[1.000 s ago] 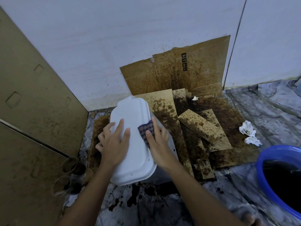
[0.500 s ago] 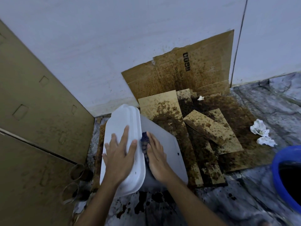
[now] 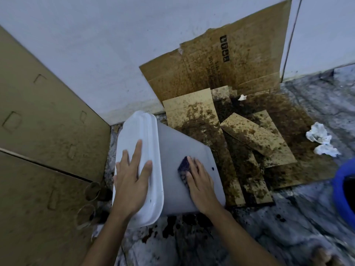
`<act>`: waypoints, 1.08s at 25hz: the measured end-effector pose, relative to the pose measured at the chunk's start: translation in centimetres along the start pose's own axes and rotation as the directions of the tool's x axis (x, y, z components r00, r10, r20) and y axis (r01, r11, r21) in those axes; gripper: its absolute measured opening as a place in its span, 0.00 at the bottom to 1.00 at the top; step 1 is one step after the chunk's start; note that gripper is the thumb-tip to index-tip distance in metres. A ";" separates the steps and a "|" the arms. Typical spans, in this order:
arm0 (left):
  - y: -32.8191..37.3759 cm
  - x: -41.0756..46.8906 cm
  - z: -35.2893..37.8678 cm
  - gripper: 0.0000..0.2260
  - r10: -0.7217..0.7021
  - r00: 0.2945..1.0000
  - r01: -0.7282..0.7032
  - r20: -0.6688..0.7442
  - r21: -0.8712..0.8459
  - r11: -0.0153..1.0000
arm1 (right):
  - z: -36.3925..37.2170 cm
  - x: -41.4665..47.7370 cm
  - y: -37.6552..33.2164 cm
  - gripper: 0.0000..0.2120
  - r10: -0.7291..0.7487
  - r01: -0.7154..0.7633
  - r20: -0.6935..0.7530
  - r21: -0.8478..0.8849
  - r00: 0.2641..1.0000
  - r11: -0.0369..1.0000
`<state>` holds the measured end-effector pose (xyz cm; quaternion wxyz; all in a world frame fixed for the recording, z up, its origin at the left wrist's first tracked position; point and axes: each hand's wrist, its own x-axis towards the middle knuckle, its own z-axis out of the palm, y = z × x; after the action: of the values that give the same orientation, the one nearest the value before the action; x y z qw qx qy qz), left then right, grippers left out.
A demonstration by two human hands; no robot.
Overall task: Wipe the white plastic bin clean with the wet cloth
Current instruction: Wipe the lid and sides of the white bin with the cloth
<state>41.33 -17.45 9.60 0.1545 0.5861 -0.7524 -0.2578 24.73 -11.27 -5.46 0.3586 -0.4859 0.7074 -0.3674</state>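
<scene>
Lying tipped on the floor near the wall, the white plastic bin (image 3: 176, 146) has the left hand (image 3: 132, 181) spread flat on its base, while the right hand (image 3: 200, 183) presses the wet cloth (image 3: 183, 169) against its side with straight fingers.

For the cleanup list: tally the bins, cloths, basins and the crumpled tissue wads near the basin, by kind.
White plastic bin: 1
Wet cloth: 1
Blue basin: 1
Crumpled tissue wads: 2
Total: 5
</scene>
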 end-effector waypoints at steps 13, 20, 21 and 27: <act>1.2 -0.4 -0.2 0.24 -0.030 0.999 0.030 0.015 -0.015 0.999 | 0.0 1.0 7.7 0.25 0.315 -0.308 -0.029 0.140 0.949 0.941; 1.0 -0.1 0.0 0.24 -0.009 1.000 0.009 0.006 -0.015 1.000 | -0.3 1.7 -4.0 0.27 -0.127 0.127 -0.004 0.018 0.992 0.992; 0.9 -0.1 0.0 0.24 -0.006 1.000 0.006 0.006 -0.013 1.000 | -0.4 1.8 -5.4 0.26 -0.160 0.160 0.006 0.031 0.987 0.987; 0.8 -0.1 -0.1 0.25 -0.012 1.000 0.012 0.010 -0.027 1.000 | -0.9 4.6 -7.7 0.25 -0.174 0.171 0.058 0.061 0.983 0.983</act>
<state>40.77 -17.20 10.13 0.1571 0.5871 -0.7462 -0.2718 26.00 -17.52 0.97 0.3609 -0.5465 0.6405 -0.4011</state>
